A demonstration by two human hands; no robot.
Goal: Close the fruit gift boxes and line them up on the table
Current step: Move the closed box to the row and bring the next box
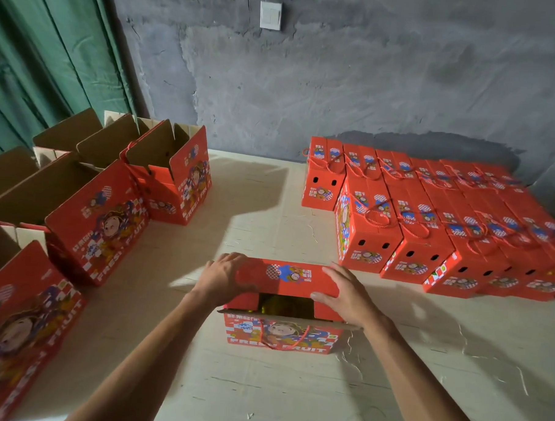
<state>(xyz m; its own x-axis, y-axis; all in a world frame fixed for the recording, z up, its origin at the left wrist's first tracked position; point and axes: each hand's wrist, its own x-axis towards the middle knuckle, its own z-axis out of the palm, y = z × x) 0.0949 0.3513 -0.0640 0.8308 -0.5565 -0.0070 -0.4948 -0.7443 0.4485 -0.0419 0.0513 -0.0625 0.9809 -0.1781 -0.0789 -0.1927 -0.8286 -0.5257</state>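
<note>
Box [282, 333] in work sits at table [293, 395] centre-front, its far flap [286, 277] folded partway over — dark gap still showing beneath. Left hand [224, 271] and right hand [341, 291] press flat, fingers straight, on the flap ends. Closed boxes [428, 226] in rows at right; open boxes [88, 208] at left.

Gift boxes [282, 333]: we see printed red cardboard, smooth outside; open boxes [89, 199] show raw brown corrugated insides.
Handles [377, 219]: thin red cord.
Tabletop [262, 394]: pale, matt, scratched.
Wall [339, 85]: rough grey plaster.
Curtain [38, 56]: green cloth.
</note>
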